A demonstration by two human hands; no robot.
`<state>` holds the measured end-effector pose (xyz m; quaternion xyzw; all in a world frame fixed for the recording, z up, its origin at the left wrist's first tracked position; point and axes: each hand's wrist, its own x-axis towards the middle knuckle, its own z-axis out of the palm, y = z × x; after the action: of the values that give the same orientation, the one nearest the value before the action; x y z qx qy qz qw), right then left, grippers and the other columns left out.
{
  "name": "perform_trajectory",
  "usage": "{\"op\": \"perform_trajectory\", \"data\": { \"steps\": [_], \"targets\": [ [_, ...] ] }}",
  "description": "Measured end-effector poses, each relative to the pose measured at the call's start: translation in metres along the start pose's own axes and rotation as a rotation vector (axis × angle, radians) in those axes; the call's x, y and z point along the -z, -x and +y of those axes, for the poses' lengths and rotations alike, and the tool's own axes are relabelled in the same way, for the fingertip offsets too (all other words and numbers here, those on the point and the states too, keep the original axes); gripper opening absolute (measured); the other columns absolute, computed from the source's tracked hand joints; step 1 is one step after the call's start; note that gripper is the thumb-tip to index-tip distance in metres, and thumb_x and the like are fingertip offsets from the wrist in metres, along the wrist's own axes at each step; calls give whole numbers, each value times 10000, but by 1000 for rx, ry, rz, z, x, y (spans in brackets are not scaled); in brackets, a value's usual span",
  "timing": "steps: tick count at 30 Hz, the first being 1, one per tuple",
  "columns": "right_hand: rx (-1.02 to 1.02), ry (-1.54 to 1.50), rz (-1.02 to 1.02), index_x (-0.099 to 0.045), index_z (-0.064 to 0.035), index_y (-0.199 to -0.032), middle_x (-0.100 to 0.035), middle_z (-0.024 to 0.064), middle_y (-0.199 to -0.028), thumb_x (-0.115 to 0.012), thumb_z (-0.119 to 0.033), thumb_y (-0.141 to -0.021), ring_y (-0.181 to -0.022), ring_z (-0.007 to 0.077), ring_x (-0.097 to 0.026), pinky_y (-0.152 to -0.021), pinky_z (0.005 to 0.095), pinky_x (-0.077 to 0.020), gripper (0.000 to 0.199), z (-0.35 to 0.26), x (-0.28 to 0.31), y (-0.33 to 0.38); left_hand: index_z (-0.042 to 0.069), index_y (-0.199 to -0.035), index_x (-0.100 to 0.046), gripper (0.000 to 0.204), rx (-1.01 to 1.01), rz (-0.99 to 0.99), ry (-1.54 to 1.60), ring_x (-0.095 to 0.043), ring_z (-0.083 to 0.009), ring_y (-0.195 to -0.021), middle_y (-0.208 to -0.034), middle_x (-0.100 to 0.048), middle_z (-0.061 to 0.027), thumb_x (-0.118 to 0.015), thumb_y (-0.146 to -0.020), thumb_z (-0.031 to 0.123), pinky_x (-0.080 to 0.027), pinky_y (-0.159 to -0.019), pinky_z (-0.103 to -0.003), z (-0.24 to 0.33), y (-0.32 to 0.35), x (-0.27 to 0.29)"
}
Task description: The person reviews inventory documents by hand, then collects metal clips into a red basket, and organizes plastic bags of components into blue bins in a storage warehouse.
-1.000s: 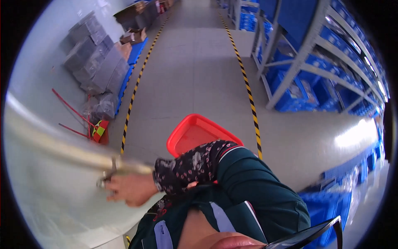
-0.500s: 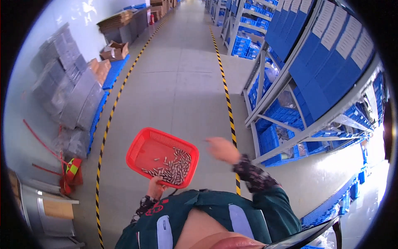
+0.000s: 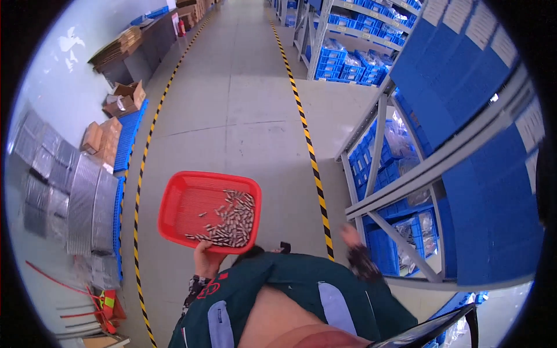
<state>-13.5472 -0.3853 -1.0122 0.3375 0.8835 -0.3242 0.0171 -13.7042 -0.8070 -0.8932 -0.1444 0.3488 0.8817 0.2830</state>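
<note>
A red plastic basket (image 3: 168,203) hangs out in front of me, left of centre, above the aisle floor. My left hand (image 3: 207,261) grips its near edge, with the thumb over the rim and the other fingers hidden beneath. Inside, many small metal, bullet-shaped parts (image 3: 235,223) lie heaped toward the right and near sides; the far left of its base is bare. My right hand (image 3: 351,236) hangs low at my right side, close to the shelf rack. It is small and smeared, so its fingers do not show clearly.
On the right, a grey metal rack (image 3: 400,194) holds blue bins (image 3: 383,246). Yellow-black floor tape (image 3: 313,156) borders the aisle on both sides. Along the left wall stand wrapped grey stacks (image 3: 87,203), cardboard boxes (image 3: 107,139) on blue pallets (image 3: 129,136), and a fire extinguisher (image 3: 181,27) farther off.
My right hand has swung down and right, away from the basket toward my side. The rack and pallets have come nearer as I move along the aisle. My left hand keeps the basket.
</note>
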Motion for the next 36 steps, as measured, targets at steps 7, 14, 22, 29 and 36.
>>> {"op": "perform_trajectory", "data": {
  "steps": [7, 14, 22, 29, 36],
  "targets": [
    [830, 0, -147, -537, -46, -1021, -585, 131, -888, -511, -162, -782, -817, 272, -566, -727, 352, -454, 267, -306, -6, -201, 18, -1156, -420, 518, -10, 40, 41, -482, -307, -1042, -1141, -503, -124, -504, -657, 128, -385, -895, -496, 66, -111, -23],
    [141, 92, -231, -560, -79, -1044, -591, 151, -936, -503, -265, -770, -875, 297, -567, -753, 373, -456, 336, -164, -44, -310, 5, -994, -494, 354, 29, 39, -291, -534, -283, -929, -1010, -553, -118, -505, -677, 162, -426, -833, -452, 160, -292, -118],
    [-156, 782, -86, -616, -87, -920, -617, 111, -890, -514, -226, -772, -803, 282, -593, -696, 371, -468, 227, 3, 10, -319, 10, -838, -530, 240, 57, 36, -127, -568, -271, -650, -763, -591, -121, -498, -702, 204, -478, -589, -378, 212, -489, -216],
    [-3, 171, 90, -551, -51, -653, -558, 91, -582, -491, -185, -762, -530, 253, -535, -475, 323, -432, 183, -141, -18, -640, -30, -845, -537, 329, 291, 48, -307, -589, -272, -678, -839, -599, -187, -468, -720, 266, -486, -632, -353, 252, -626, -199],
    [474, -168, -31, -567, -64, -992, -599, 171, -848, -504, -188, -764, -817, 329, -567, -704, 380, -455, 267, -488, 68, -900, 11, -869, -581, 358, -98, 131, -382, -594, -260, -654, -788, -617, -122, -520, -690, 314, -495, -582, -345, 319, -760, -282]
  ]
}}
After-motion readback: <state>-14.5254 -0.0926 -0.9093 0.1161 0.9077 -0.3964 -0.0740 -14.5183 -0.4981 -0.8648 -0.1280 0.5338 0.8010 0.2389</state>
